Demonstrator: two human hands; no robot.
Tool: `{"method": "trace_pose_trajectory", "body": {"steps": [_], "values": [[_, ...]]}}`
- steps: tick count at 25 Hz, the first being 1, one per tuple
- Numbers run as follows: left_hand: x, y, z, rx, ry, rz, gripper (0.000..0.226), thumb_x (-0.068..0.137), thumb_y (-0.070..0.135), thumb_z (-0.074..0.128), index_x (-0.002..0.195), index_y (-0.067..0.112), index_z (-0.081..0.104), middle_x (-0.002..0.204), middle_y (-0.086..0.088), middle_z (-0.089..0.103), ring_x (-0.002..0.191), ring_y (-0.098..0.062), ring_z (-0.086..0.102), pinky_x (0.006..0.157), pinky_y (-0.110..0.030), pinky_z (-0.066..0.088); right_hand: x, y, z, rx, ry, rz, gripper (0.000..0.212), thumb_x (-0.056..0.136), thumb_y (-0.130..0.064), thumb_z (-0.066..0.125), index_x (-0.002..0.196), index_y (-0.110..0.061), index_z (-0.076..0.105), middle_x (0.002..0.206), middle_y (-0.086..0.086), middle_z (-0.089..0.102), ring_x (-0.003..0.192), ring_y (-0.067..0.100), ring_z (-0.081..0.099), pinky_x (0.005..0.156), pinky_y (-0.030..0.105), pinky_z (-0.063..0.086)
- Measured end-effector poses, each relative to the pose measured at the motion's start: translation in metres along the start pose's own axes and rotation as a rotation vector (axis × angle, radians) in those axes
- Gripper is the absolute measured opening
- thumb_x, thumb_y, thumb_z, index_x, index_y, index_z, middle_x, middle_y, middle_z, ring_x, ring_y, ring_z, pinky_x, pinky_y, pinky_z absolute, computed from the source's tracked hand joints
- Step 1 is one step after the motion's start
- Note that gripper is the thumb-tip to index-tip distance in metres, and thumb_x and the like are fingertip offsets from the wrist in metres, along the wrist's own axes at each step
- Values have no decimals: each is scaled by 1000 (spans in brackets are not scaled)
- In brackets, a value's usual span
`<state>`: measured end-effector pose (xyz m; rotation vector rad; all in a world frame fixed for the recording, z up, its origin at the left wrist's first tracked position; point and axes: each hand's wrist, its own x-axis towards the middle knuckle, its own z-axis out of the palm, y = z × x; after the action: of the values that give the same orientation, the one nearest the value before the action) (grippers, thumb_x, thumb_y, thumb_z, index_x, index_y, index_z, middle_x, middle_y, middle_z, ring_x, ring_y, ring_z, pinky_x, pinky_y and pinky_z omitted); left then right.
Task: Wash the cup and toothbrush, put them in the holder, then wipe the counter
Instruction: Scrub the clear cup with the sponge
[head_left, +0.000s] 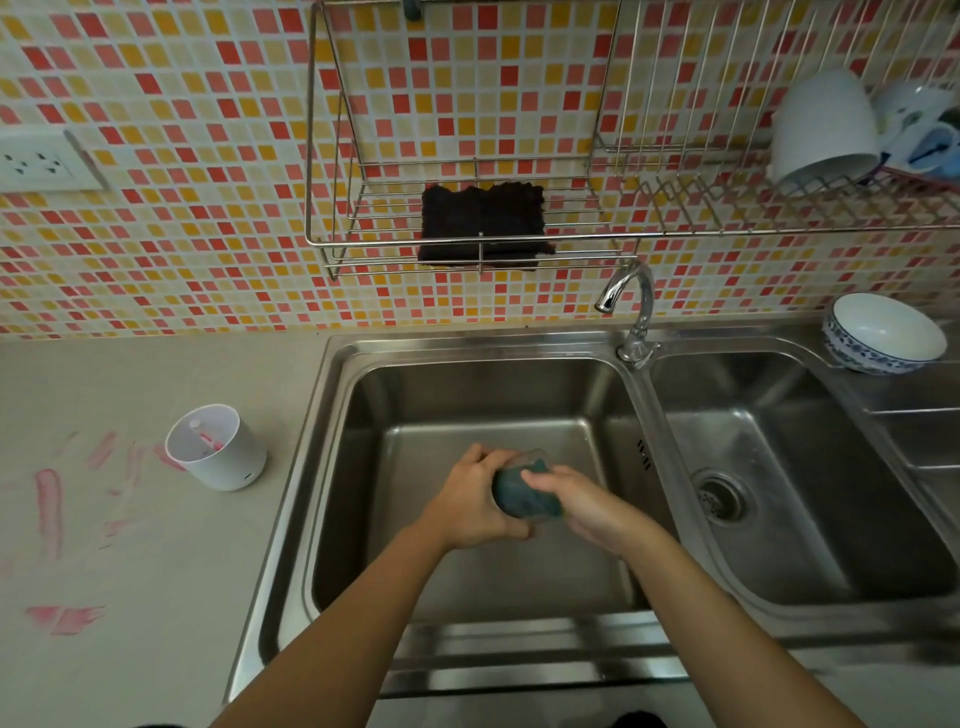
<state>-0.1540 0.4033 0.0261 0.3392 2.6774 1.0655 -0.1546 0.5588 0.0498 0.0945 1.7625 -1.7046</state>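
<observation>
Scrubbing now: the cup (525, 512) is mid-wash, so by my read we're early in the job.
Cup spot: held up over the left basin of the sink (363, 415), clear of its floor, lying on its side between both hands.
Cup look: clear and see-through, with a teal sponge (511, 486) packed against it; inside or wrapped around, I can't quite tell.
Left grip (478, 499): curled round the cup's body, grasping it firmly.
Right grip (576, 504): fingers curled over the cup from the other side, clamping it where the sponge sits.
Tap (631, 306): no stream visible from the spout.
Toothbrush (208, 441): pink, already standing inside the white holder (231, 470); washed or not, can't say.
Holder spot: on the desk (156, 571), just left of the sink.
Left to do: rinse the cup, get it into the holder, then the wipe.
Wipe target: pink smears (49, 509) streaked across the desk, left of the holder, not yet touched.
Cloth candidate: a dark cloth (483, 228) rests in the wire rack (363, 244) above the sink.
</observation>
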Motion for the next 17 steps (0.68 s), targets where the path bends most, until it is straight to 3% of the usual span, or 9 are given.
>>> {"method": "trace_pose_trajectory", "body": {"steps": [2, 4, 7, 9, 11, 12, 15, 17], "values": [[-2, 0, -1, -3, -12, 4, 82, 51, 32, 88, 123, 20, 51, 113, 1, 56, 101, -14, 56, 87, -20, 46, 2, 3, -1, 69, -20, 25, 25, 85, -4, 53, 110, -1, 56, 91, 8, 63, 77, 11, 64, 70, 18, 49], [-4, -6, -4, -67, -26, -68, 74, 49, 36, 88, 110, 22, 48, 104, 4, 61, 93, -15, 60, 79, -31, 53, -5, -3, -7, -209, -103, 17, 35, 78, 3, 53, 112, -5, 58, 88, 3, 63, 71, 2, 62, 68, 12, 47], [-6, -10, -6, -115, -25, -112, 66, 51, 35, 87, 106, 23, 52, 98, 8, 61, 89, -13, 59, 73, -25, 49, -13, -15, -13, -657, -191, -31, 39, 74, 0, 49, 106, -16, 67, 88, -9, 64, 79, -3, 57, 72, 8, 42], [-9, -6, -4, -118, -19, -90, 72, 57, 32, 85, 121, 22, 53, 105, 9, 59, 97, -11, 57, 82, -22, 47, -11, -21, -17, -656, -138, -22, 33, 62, -9, 48, 87, -18, 68, 77, -11, 62, 71, 3, 58, 67, 13, 42], [-9, -2, -4, -100, -17, -25, 79, 57, 35, 82, 128, 21, 50, 113, 7, 61, 103, -11, 58, 88, -23, 48, -7, -25, -16, -576, -80, -3, 31, 49, -17, 47, 75, -5, 60, 72, 4, 55, 67, 29, 51, 67, 27, 38], [-8, -2, -4, -78, -27, 8, 81, 56, 37, 82, 129, 21, 49, 115, 6, 62, 105, -11, 59, 89, -23, 49, -6, -24, -15, -522, -71, 8, 31, 48, -17, 47, 74, -3, 55, 72, 10, 50, 66, 31, 45, 66, 31, 35], [-6, -7, -9, 25, -40, 51, 85, 57, 38, 84, 132, 21, 48, 122, 5, 61, 109, -9, 57, 93, -21, 46, -7, -17, -12, -331, -17, -2, 33, 50, -11, 46, 80, -4, 58, 78, 9, 55, 71, 19, 51, 64, 28, 39], [-5, -8, -17, 0, -46, 22, 87, 58, 38, 85, 135, 21, 46, 124, 6, 59, 111, -7, 55, 92, -18, 43, -8, -13, -17, -458, -44, -68, 53, 50, -9, 43, 99, -3, 63, 87, 8, 61, 76, 13, 57, 67, 23, 42]]}}
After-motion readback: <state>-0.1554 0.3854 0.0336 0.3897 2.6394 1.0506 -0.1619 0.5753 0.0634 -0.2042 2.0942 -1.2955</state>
